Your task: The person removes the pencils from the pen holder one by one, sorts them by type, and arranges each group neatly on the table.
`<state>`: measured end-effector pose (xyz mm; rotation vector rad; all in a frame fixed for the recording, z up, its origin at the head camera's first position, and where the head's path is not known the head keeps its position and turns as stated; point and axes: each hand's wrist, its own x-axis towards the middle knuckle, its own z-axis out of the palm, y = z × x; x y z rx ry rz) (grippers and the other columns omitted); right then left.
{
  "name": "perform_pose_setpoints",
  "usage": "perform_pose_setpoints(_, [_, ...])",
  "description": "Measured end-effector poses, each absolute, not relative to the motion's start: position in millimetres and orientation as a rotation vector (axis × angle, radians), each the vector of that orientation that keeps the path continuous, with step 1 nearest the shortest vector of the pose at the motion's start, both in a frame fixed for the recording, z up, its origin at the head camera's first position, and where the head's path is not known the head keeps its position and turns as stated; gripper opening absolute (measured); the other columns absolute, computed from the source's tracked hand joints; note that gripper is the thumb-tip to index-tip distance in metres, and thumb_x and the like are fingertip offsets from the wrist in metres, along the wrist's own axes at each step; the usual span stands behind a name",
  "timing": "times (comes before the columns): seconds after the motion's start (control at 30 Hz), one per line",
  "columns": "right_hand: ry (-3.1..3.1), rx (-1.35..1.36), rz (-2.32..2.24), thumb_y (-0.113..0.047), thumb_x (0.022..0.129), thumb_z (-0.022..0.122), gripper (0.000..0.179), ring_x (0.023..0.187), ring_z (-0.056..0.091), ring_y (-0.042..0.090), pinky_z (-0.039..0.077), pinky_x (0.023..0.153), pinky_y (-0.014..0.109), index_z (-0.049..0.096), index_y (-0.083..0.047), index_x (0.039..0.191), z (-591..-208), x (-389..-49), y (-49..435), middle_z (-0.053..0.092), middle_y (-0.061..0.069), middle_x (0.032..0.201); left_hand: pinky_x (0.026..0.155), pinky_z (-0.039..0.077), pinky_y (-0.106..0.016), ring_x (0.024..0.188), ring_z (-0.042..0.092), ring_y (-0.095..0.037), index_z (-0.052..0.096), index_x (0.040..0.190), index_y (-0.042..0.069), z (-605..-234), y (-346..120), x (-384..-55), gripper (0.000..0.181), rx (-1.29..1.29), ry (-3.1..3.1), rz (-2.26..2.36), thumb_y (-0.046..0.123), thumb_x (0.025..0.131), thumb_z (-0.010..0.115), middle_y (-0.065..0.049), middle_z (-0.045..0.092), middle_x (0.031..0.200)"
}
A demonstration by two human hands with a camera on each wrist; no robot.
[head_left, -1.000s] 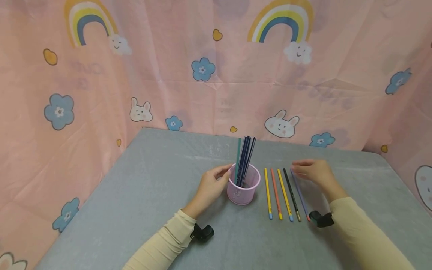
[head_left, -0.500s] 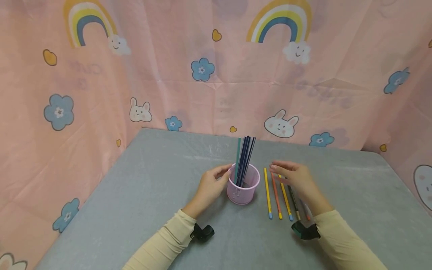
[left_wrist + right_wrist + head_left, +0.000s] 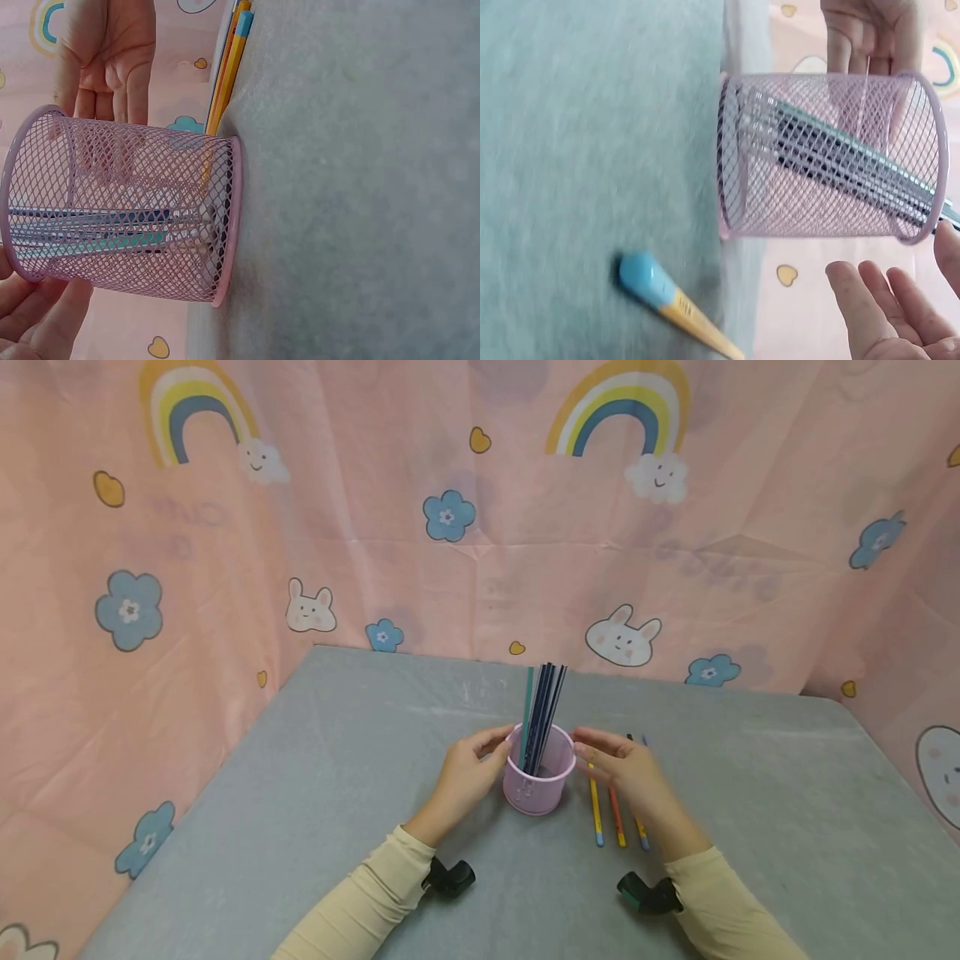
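Note:
A pink mesh pen cup (image 3: 534, 795) stands upright on the grey table (image 3: 360, 760). Several thin dark blue sticks (image 3: 543, 714) and a teal one (image 3: 527, 714) lean inside it. My left hand (image 3: 467, 777) rests its fingers and thumb against the cup's left side near the rim, the fingers nearly straight. On the opposite side, my right hand (image 3: 626, 777) is held with loose, extended fingers, thumb close to the rim (image 3: 936, 165). Under the right hand lie a yellow pencil (image 3: 596, 814), an orange pencil (image 3: 617, 818) and another yellow pencil (image 3: 641, 833), partly hidden.
Tips of a black pencil (image 3: 631, 737) and a purple pencil (image 3: 646, 741) show beyond the right hand. Black wrist-worn devices (image 3: 452, 878) sit below both cuffs. A pink printed curtain (image 3: 495, 585) hangs behind the table's far edge.
My right hand has moved left, from beside the purple pencil, across the row of pencils to the cup's right side. The left hand and the cup have stayed in place.

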<state>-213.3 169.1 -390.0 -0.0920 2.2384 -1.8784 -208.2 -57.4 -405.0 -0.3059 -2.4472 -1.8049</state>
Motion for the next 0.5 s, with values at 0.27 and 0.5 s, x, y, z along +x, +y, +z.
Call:
perform_pose_setpoints(0.27, [2.187,-0.094,-1.949,-0.033,0.088,0.062,0.060,0.110,0.055,0.005,0.047,0.094,0.031,0.043,-0.003,0.136,-393.6,-208.6,160.5,0.045,0.016,0.138,0.093,0.049,-0.039,0.114,0.057,-0.022,0.062,0.121,0.012,-407.6,-56.8,-210.2,0.031,-0.306,-2.455,-1.797,0.023,0.093,0.055,-0.004,0.064,0.119])
perform_pose_setpoints(0.5, [2.216,-0.061,-1.939,-0.034,0.088,0.063,0.057,0.119,0.052,0.014,0.048,0.093,0.029,0.047,-0.006,0.135,-393.9,-206.9,154.9,0.047,0.011,0.138,0.093,0.049,-0.039,0.113,0.058,-0.023,0.062,0.121,0.011,-406.0,-58.1,-208.9,0.030,-0.306,-2.434,-1.818,0.020,0.093,0.056,-0.008,0.064,0.119])
